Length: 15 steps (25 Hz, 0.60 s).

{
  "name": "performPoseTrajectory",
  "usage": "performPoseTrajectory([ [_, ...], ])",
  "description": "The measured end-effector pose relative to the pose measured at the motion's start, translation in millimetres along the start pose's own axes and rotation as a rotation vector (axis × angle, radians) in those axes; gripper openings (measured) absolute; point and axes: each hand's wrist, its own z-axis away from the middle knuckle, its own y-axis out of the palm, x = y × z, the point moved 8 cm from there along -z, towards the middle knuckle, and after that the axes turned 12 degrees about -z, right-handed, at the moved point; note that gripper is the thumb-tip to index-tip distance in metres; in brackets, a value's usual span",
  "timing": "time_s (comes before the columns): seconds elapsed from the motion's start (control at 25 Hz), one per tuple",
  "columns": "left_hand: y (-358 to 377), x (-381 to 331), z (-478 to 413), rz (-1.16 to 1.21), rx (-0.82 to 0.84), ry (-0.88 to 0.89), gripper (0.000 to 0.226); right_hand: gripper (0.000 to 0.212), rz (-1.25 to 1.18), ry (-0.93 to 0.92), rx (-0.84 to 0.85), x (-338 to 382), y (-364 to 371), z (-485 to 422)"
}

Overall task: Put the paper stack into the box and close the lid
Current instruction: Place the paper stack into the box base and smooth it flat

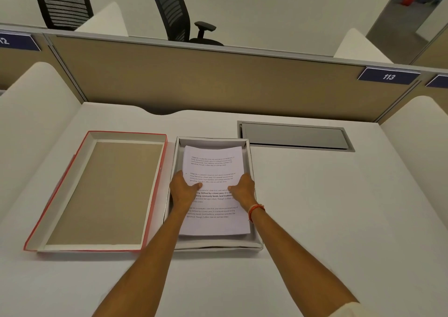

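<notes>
The stack (213, 190) lies inside the box (254, 244) at frame centre, gaps showing at every wall. The left hand (183, 190) and right hand (243, 188) pinch its side edges, thumbs on top. The lid (97, 190) lies upturned just left; bare desk (339, 207) right.

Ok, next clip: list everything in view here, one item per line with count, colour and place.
paper stack: one, white with printed text, lying in the box
box: one, white, open, centre of the desk
lid: one, red outside with a tan inside, lying upside down left of the box
desk: one, white
cable hatch: one, grey, set into the desk behind and right of the box
partition: one, tan, behind the desk
number sign: one, dark blue, reads 113, on the partition's right end
office chairs: two, black, beyond the partition
left hand: on the stack's left edge
right hand: on the stack's right edge, orange thread at the wrist
</notes>
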Motion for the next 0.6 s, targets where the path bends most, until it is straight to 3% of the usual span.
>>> performPoseTrajectory([
  [0.44,-4,1,8,-0.018,-0.010,0.044,0.058,0.048,-0.098,-0.032,-0.024,-6,-4,10],
  [0.6,-3,2,9,-0.051,0.034,0.027,0.075,0.053,-0.140,-0.028,-0.012,-7,-5,13],
])
